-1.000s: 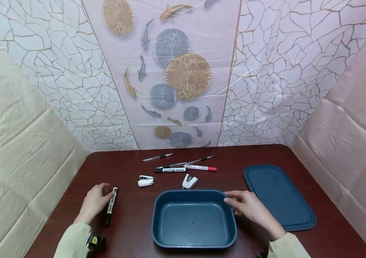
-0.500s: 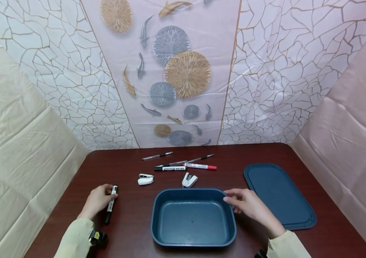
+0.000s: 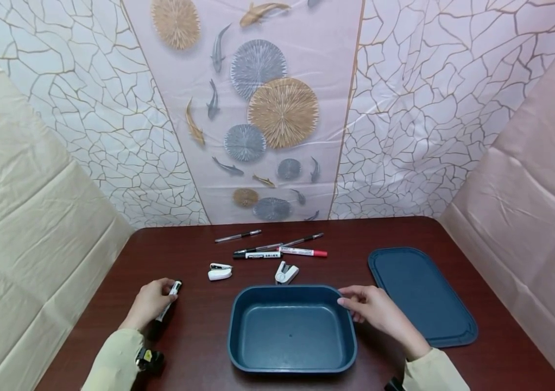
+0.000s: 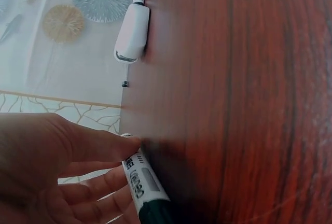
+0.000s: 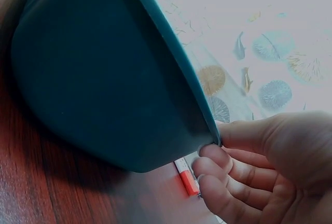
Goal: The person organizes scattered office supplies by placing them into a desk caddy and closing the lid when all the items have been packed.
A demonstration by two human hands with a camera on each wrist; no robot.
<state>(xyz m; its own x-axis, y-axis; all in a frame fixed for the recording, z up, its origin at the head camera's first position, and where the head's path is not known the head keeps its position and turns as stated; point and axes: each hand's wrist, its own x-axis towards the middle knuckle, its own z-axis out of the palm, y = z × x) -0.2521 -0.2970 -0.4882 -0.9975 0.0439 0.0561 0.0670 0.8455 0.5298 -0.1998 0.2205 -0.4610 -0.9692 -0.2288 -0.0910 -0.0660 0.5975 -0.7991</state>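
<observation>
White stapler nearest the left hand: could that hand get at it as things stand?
Probably not straight away: the left hand holds a marker, though nothing stands between it and the white stapler.

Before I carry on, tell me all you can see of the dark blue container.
The dark blue container is an open-topped rectangular box with rounded corners, plastic-looking walls, a thin rim and a bare floor marked by a small dot near its middle. It sits upright on the brown table, low centre in the head view. The right hand pinches its rim at the far right corner.
</observation>
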